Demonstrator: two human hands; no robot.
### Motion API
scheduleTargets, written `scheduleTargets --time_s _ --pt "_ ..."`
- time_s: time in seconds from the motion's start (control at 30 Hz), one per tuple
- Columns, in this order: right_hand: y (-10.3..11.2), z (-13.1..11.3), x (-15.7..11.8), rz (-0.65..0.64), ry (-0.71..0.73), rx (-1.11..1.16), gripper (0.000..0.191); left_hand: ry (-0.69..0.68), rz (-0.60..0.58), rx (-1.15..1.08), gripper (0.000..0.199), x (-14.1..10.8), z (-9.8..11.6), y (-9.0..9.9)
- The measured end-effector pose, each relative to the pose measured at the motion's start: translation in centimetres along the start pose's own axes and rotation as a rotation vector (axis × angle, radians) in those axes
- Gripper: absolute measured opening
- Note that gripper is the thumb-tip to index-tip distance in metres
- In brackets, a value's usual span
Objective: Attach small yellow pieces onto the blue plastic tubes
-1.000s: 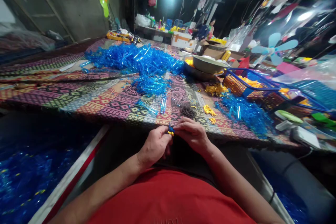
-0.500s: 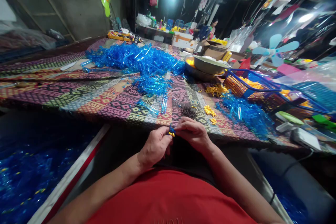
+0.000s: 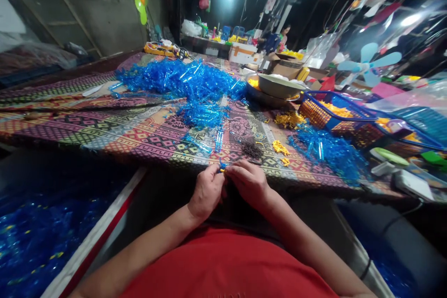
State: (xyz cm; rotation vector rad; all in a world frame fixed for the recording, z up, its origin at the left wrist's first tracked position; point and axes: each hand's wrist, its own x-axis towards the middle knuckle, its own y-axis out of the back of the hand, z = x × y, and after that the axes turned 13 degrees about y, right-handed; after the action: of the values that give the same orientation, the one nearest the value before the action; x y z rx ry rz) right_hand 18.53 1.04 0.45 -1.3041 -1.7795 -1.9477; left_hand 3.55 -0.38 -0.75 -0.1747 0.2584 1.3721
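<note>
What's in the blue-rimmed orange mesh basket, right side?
The blue-rimmed orange mesh basket holds loose yellow plastic pieces; its floor and anything beneath are hidden by the pile.

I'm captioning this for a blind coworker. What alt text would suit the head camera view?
The left hand and right hand pinch a small blue-and-yellow plastic piece at the edge of a patterned mat. Clear blue plastic parts lie heaped on the mat, and a blue basket holds yellow pieces to the right.
</note>
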Motion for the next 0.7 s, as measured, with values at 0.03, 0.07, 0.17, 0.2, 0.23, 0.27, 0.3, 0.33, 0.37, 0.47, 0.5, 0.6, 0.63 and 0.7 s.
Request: scheduleTargets --time_s 0.03,0.07,0.17,0.2,0.23,0.27,0.3,0.33,0.37,0.47,0.5,0.6,0.63,0.7 --pt "0.1 0.0 0.0 -0.028 0.026 -0.032 0.015 -0.008 -0.019 -0.032 0.015 0.0 -0.1 0.0" --pt "0.1 -0.1 0.1 -0.046 0.049 -0.061 0.015 -0.017 -0.045 -0.077 0.016 -0.1 -0.1 0.0" --pt "0.4 0.0 0.5 -0.054 0.114 -0.131 0.016 -0.024 -0.174 -0.258 0.020 0.0 -0.2 0.1" --pt "0.5 0.0 0.6 -0.050 0.123 -0.149 0.016 -0.016 -0.223 -0.329 0.022 0.1 -0.2 0.2" --pt "0.5 0.0 0.7 -0.048 0.123 -0.160 0.016 -0.001 -0.266 -0.398 0.023 0.2 -0.3 0.2" --pt "0.5 0.0 0.8 -0.053 0.112 -0.163 0.015 0.017 -0.300 -0.460 0.024 0.3 -0.3 0.1" --pt "0.5 -0.1 0.9 -0.059 0.101 -0.161 0.014 0.034 -0.322 -0.509 0.024 0.4 -0.4 0.1" --pt "0.4 -0.1 1.0 -0.069 0.092 -0.157 0.014 0.045 -0.328 -0.538 0.025 0.5 -0.5 0.1" --pt "0.3 -0.2 1.1 -0.081 0.086 -0.155 0.013 0.048 -0.319 -0.544 0.025 0.5 -0.6 0.1" --pt "-0.3 -0.5 1.6 -0.134 0.073 -0.183 0.013 0.023 -0.197 -0.450 0.027 0.4 -0.8 0.2" --pt "-0.7 -0.5 1.8 -0.154 0.070 -0.201 0.014 0.012 -0.129 -0.401 0.026 0.3 -0.8 0.2" --pt "-2.0 -0.4 2.9 -0.212 0.081 -0.254 0.013 -0.010 0.078 -0.320 0.026 0.0 -0.5 0.5" --pt "-2.5 -0.4 3.3 -0.234 0.086 -0.269 0.014 -0.019 0.126 -0.326 0.026 -0.1 -0.4 0.6" --pt "-3.4 -0.5 4.1 -0.276 0.090 -0.283 0.016 -0.044 0.181 -0.354 0.028 0.0 -0.3 0.8"
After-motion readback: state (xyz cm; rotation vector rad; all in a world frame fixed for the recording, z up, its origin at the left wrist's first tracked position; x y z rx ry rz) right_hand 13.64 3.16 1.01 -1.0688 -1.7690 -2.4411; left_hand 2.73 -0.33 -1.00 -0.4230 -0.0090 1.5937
